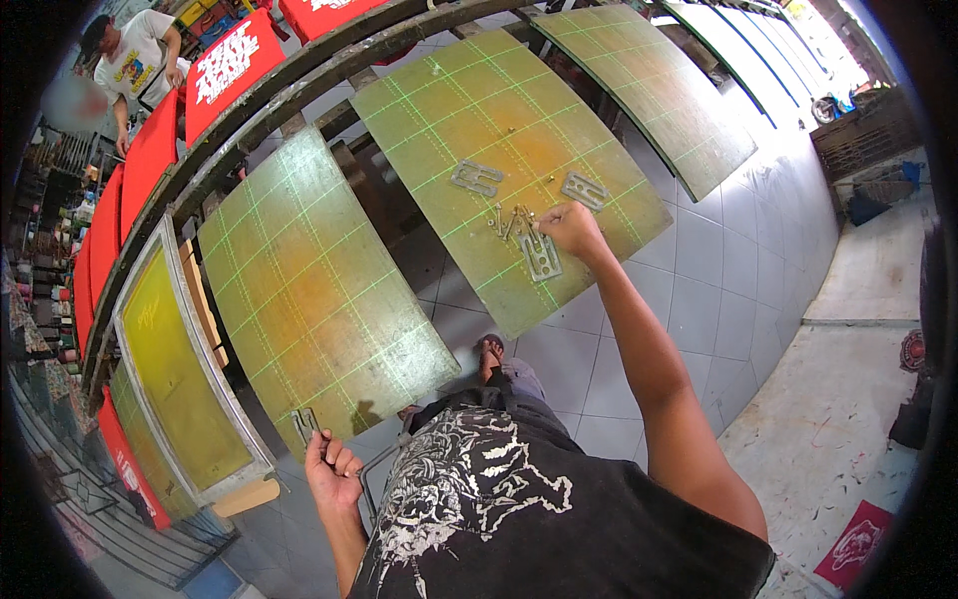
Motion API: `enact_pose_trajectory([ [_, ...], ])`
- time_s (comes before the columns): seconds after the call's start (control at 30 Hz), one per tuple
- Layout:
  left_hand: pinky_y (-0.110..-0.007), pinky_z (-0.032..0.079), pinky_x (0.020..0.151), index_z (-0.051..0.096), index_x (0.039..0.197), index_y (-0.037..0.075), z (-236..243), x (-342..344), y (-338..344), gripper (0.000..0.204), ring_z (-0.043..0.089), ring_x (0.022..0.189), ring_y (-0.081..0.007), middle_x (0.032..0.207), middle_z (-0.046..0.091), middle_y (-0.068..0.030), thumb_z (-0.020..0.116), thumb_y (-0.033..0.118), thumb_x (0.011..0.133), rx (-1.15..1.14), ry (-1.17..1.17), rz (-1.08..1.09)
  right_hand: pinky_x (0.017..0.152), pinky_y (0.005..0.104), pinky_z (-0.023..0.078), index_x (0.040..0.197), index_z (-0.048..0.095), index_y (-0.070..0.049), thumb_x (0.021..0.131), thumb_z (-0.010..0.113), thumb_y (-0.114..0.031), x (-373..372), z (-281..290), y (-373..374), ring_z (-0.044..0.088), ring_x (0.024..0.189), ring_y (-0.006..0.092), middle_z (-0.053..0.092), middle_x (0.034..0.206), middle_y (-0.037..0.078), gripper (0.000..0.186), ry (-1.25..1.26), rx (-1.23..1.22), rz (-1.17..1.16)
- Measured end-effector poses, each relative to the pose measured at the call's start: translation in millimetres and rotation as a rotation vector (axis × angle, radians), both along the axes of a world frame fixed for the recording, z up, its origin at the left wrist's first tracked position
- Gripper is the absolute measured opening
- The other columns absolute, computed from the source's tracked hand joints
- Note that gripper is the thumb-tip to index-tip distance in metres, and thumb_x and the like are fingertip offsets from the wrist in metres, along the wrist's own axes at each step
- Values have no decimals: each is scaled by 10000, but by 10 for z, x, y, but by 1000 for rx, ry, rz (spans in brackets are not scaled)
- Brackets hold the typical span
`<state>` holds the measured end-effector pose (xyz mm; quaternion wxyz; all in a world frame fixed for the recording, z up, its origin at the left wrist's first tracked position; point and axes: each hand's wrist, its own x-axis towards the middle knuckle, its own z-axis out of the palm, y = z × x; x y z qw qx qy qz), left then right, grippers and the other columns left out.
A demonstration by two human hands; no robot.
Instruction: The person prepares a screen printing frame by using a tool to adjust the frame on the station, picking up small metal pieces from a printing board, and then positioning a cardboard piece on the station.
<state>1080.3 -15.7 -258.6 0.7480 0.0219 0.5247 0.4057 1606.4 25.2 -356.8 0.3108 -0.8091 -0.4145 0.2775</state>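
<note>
My left hand point(334, 473) pinches a slotted metal plate point(303, 423) at the near corner of the left green-gridded board point(324, 280). My right hand point(572, 229) reaches over the middle gridded board point(469, 95), fingertips pressed together at a small pile of bolts point(501, 222). Whatever is between those fingertips is too small to make out. Around the pile lie three more slotted plates: one to the left point(477, 178), another to the right point(584, 190), and a third just below my fingers point(540, 258).
A framed yellow printing screen point(185, 364) leans at the left. Red printed shirts point(235, 75) lie on boards along the dark rail point(235, 130). Behind them stands another person point(140, 55). Another gridded board point(649, 85) is farther right, over the tiled floor point(733, 240).
</note>
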Motion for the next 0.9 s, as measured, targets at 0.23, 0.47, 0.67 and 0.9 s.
enact_pose_trajectory([
  [0.23, -236, 189, 382, 575, 864, 119, -11, 83, 74, 202, 203, 419, -66, 563, 307, 57, 534, 302, 940, -3, 20, 2, 663, 355, 518, 771, 728, -55, 703, 723, -237, -87, 61, -28, 675, 684, 253, 680, 710, 140, 194, -19, 19, -58],
  [0.47, -243, 209, 379, 598, 884, 115, -53, 173, 123, 223, 216, 412, -69, 557, 319, 59, 536, 322, 941, 3, 38, -20, 699, 370, 524, 810, 739, -78, 716, 721, -250, -189, 72, -74, 684, 748, 278, 690, 766, 152, 197, -6, -5, -143],
  [0.67, -238, 207, 381, 584, 869, 117, -67, 231, 149, 205, 218, 416, -67, 561, 321, 57, 543, 306, 935, 8, 38, -32, 715, 373, 524, 836, 741, -81, 715, 727, -275, -223, 81, -91, 683, 764, 287, 695, 796, 155, 229, -12, 16, -157],
  [0.9, -240, 216, 373, 587, 882, 117, -120, 262, 160, 216, 229, 413, -65, 559, 327, 59, 537, 318, 941, -4, 19, -36, 703, 371, 522, 825, 739, -72, 714, 728, -266, -253, 102, -94, 682, 763, 290, 692, 795, 163, 223, -16, 35, -168],
])
